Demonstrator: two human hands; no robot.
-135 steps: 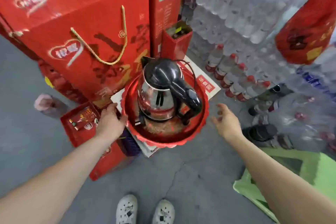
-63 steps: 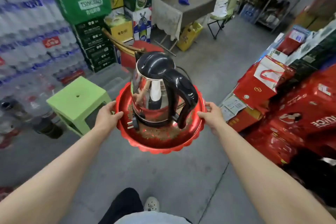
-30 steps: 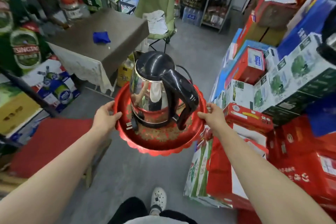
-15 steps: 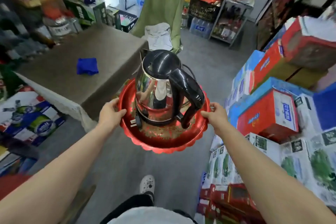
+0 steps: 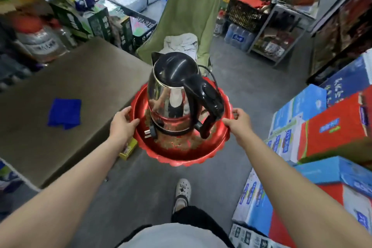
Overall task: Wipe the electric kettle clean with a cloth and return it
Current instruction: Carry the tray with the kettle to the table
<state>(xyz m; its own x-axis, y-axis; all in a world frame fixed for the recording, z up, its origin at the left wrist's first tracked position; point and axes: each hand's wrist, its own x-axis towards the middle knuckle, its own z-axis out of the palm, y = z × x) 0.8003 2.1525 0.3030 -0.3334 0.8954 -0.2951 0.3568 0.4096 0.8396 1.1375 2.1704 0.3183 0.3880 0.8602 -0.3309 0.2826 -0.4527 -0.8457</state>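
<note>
A steel electric kettle [image 5: 171, 104] with a black lid and black handle stands upright on a round red tray [image 5: 181, 155]. Its plug and cord lie in the tray beside it. My left hand [image 5: 122, 121] grips the tray's left rim and my right hand [image 5: 239, 121] grips its right rim, so the tray hangs in the air just right of a brown table [image 5: 66, 106]. A folded blue cloth [image 5: 64, 113] lies flat on that table, to the left of my left hand.
A green folding chair [image 5: 193, 16] with a white rag on its seat stands behind the kettle. Stacked red and blue cartons [image 5: 322, 137] line the right side. Boxes, jugs and crates crowd the left and back. Grey floor runs between table and cartons.
I lifted the tray with the kettle off a carton, turned and carried it across the shop. The table and blue cloth have come closer on my left.
</note>
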